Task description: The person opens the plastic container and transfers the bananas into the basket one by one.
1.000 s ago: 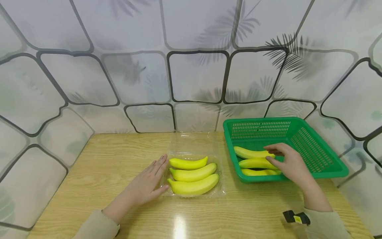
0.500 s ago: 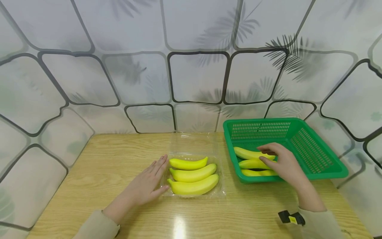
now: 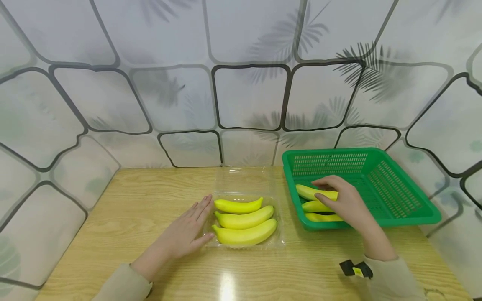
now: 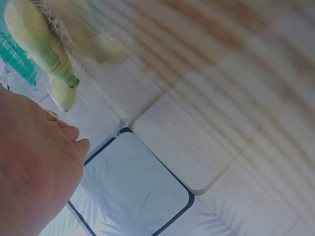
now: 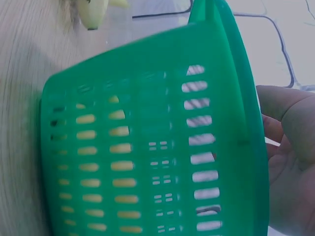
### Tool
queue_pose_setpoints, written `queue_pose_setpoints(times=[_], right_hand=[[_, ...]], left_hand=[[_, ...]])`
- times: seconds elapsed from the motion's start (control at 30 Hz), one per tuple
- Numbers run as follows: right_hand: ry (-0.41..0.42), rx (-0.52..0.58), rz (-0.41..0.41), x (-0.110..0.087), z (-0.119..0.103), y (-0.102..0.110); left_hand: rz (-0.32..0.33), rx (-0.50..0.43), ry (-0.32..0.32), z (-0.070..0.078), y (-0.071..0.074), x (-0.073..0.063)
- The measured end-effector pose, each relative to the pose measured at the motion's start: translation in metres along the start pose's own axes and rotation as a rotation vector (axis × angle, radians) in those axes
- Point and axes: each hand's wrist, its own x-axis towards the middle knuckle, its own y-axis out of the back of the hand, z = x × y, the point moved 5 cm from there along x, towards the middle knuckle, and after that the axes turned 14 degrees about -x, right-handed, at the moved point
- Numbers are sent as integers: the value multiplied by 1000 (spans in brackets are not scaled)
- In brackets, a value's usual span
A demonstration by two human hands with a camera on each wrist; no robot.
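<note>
Three yellow bananas [image 3: 244, 217] lie side by side in a clear plastic clamshell box [image 3: 279, 240], its lid [image 3: 244, 180] folded back toward the wall. My left hand [image 3: 180, 234] rests along the box's left edge, fingers straight and thumb spread at the near corner. Over a green basket [image 3: 410, 220] on the right, my right hand [image 3: 346, 202] hovers with fingers gently bent and thumb apart. Below it are three more bananas; the far one [image 3: 306, 192] is nearest its fingertips, which hide part of it. In the right wrist view the basket wall [image 5: 147, 59] covers the fingertips.
The box and basket stand on a light wood table [image 3: 150, 188], a small gap between them. A patterned wall [image 3: 248, 96] rises close behind and at both sides. A black strap piece with a yellow tag [image 3: 357, 270] sits at the right cuff.
My right hand has moved left over the bananas in the basket, toward their left ends. The left hand, the box and its bananas have stayed put.
</note>
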Motion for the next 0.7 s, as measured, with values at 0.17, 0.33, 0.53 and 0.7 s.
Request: queue_pose_setpoints(times=[0.17,0.33,0.53,0.7], right_hand=[[2,31,-18,4,-8,-5],[15,57,-11,9,-18,-7],[31,79,-7,13,-30,-11],[45,93,-28,14,-36,-19]], left_hand=[[1,-1,0,0,0,1],[0,1,2,-1,-1,1],[0,-6,1,0,0,1],[-2,-4,4,1,0,1]])
